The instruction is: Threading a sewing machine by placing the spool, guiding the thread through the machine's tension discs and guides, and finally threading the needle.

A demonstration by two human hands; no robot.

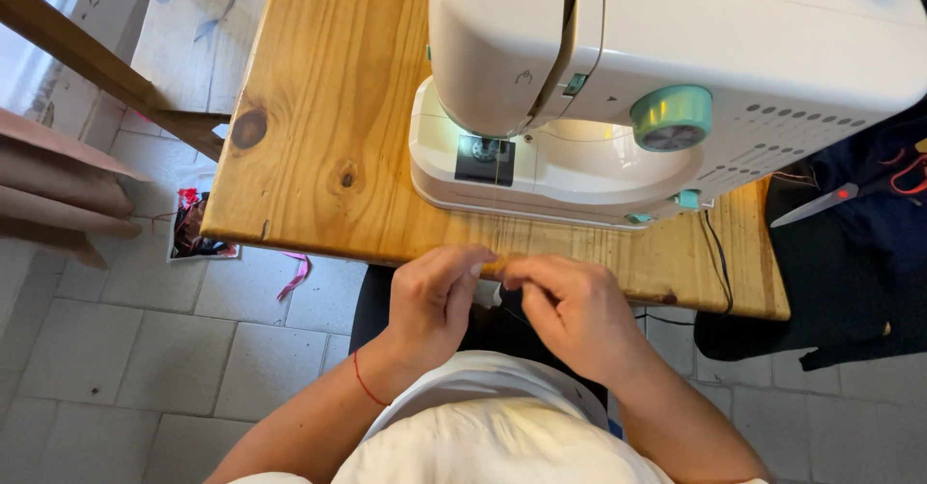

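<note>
My left hand [435, 300] and my right hand [570, 310] meet just below the front edge of the wooden table [319, 107]. Their fingertips pinch together on something very small between them, too small to identify; it may be a thread. A thin red string circles my left wrist. Just beyond my hands stands a white sewing machine [657, 69] with a teal dial [673, 117] and a lit needle area [486, 158].
Scissors [821, 204] with red handles lie on dark fabric [859, 262] at the right. A black cable [719, 262] hangs off the table's front edge. On the tiled floor at the left lie a printed picture [193, 225] and a pink ribbon [297, 276].
</note>
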